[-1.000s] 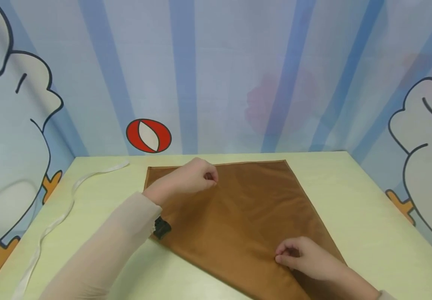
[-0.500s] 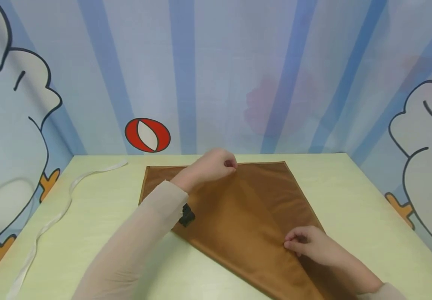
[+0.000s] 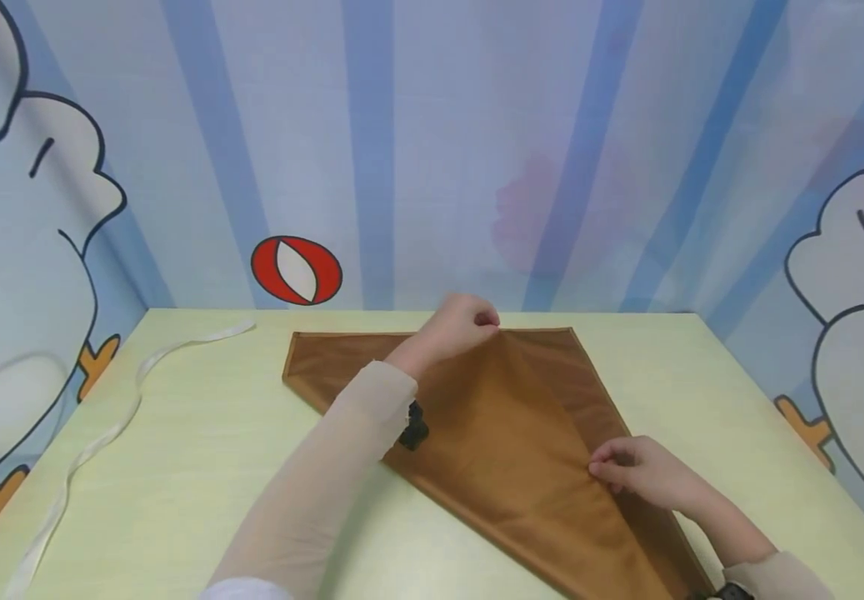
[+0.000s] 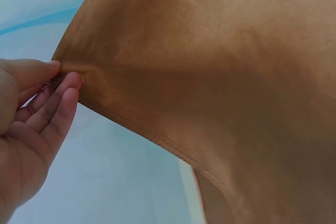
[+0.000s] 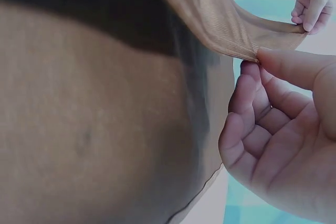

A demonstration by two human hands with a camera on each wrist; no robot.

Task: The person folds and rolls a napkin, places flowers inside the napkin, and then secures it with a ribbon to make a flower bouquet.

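A brown cloth [image 3: 506, 450] with stitched hems lies on the table, its near-left part lifted and folded over the rest. At the far edge my left hand [image 3: 457, 327] pinches a corner of the folded layer; in the left wrist view thumb and fingertips grip that cloth corner [image 4: 94, 77]. Nearer and to the right, my right hand [image 3: 645, 472] pinches the folded layer's edge between thumb and forefinger. The right wrist view shows this raised cloth edge [image 5: 231, 40] stretching from my right hand toward the left one. The near end of the cloth runs out of the head view.
A white ribbon-like strip [image 3: 112, 433] lies wavily along the left of the pale yellow table [image 3: 199, 450]. Behind the table hangs a blue striped backdrop [image 3: 439, 167] with printed cartoon figures and a red ball print [image 3: 297, 270].
My left hand has moved right and away to the far edge, drawing the cloth corner across. My right hand has shifted slightly right and farther away, still pinching the fold.
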